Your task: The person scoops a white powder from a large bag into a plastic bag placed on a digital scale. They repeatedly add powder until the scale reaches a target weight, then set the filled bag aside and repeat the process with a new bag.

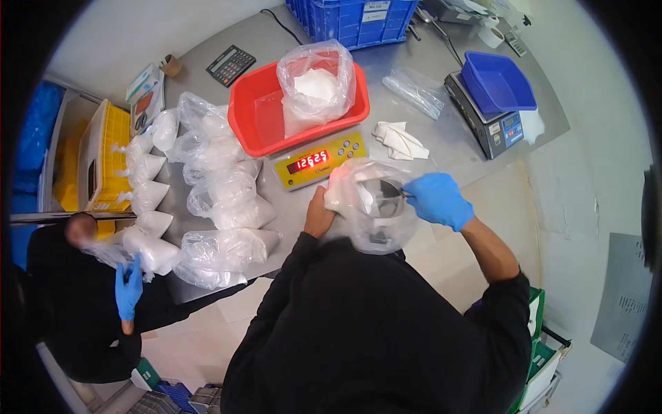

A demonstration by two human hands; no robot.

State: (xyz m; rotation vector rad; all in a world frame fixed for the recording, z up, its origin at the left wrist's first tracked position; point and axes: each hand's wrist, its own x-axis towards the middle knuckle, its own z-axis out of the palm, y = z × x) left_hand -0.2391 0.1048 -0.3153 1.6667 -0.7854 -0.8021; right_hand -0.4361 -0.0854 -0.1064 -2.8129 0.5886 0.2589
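A clear plastic bag [344, 194] with white powder in it stands open-mouthed at the table's front edge, close to my body. My bare left hand [319, 213] grips its left side. In a blue glove, my right hand [439, 201] holds the handle of a metal scoop [389, 190], whose dark bowl is inside the bag mouth. Just beyond is a yellow digital scale [320, 161] with a lit red display. On the scale sits a red plastic tub [253, 116], and in it an open bag of white powder [315, 88].
Several filled bags [227, 199] line the steel table's left side; a co-worker's gloved hand [129, 290] touches one. Right of the scale lie a white cloth [399, 141], flat plastic bags [414, 93] and a second scale [478, 124] bearing a blue tray [499, 85]. A blue crate [351, 23] stands behind.
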